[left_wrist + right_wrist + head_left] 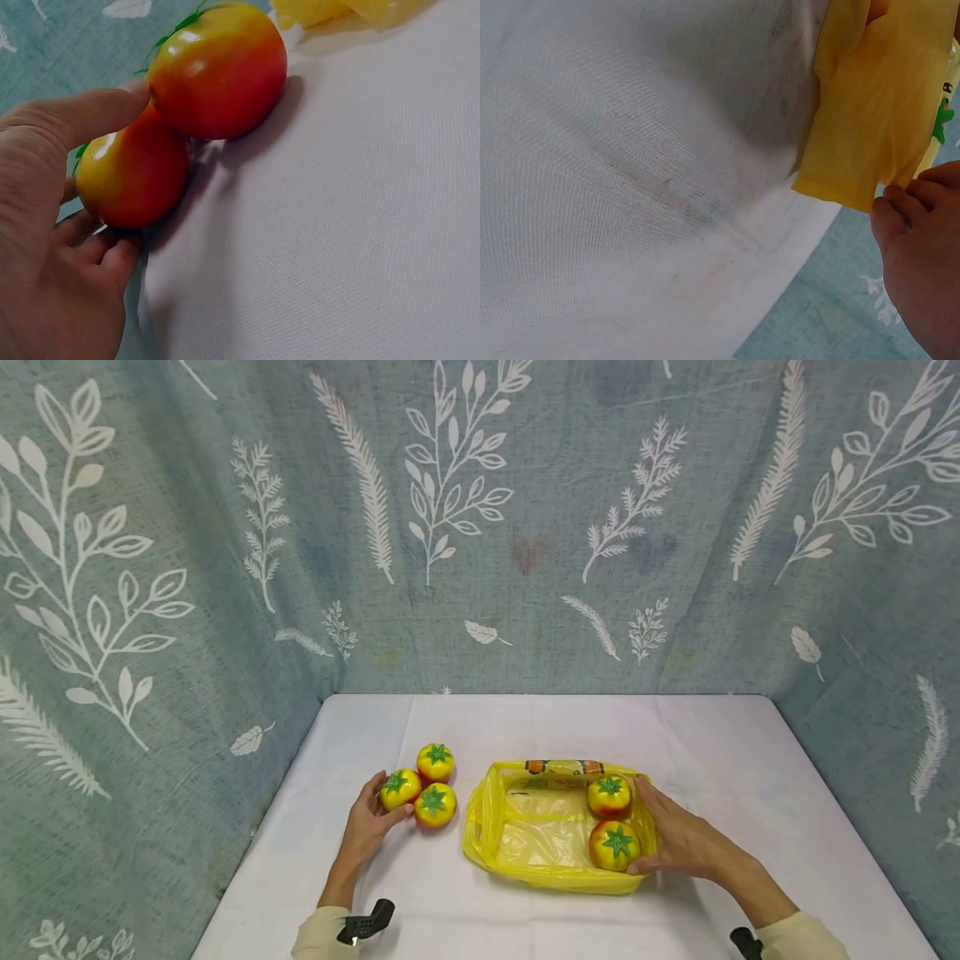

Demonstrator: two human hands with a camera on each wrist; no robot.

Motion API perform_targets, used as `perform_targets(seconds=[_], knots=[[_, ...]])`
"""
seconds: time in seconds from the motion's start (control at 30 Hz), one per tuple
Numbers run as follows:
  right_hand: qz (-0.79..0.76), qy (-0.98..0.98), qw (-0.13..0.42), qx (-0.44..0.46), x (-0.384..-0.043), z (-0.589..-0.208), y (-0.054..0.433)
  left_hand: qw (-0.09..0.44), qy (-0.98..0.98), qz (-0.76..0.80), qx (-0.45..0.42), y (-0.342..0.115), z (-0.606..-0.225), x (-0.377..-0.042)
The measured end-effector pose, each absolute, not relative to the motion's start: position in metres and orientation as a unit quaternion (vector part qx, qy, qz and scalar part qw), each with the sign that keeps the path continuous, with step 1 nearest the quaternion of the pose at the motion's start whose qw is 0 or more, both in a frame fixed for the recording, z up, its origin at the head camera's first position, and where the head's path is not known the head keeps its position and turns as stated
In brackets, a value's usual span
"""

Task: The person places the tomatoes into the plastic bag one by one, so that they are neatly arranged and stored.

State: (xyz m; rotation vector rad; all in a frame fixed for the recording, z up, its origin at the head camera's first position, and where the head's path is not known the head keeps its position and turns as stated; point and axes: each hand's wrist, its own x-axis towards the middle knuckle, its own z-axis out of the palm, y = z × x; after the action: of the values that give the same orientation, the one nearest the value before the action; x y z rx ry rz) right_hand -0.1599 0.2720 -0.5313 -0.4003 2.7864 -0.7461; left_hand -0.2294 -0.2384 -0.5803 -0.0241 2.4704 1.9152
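Tomatoes (446,811), three of them, sit clustered on the white desk (525,931), left of a yellow bag (555,880). My left hand (366,828) curls around the leftmost tomato (402,783), the thumb at its near side. My right hand (688,843) grips the right side of the yellow bag, just beside two more tomatoes (603,855) inside it, one nearer me.

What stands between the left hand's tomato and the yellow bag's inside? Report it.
A second tomato sits just right of the held tomato, then the left wall of the yellow bag; the bag's top is open.
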Motion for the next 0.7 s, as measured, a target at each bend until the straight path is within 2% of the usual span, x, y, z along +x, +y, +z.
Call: perform_targets(seconds=[0.7], knots=[[-0.254,0.950,0.103,-0.148,-0.1597,-0.5319,0.2741,0.019,0.813,0.581,-0.020,-0.2387,-0.5820,-0.2347]])
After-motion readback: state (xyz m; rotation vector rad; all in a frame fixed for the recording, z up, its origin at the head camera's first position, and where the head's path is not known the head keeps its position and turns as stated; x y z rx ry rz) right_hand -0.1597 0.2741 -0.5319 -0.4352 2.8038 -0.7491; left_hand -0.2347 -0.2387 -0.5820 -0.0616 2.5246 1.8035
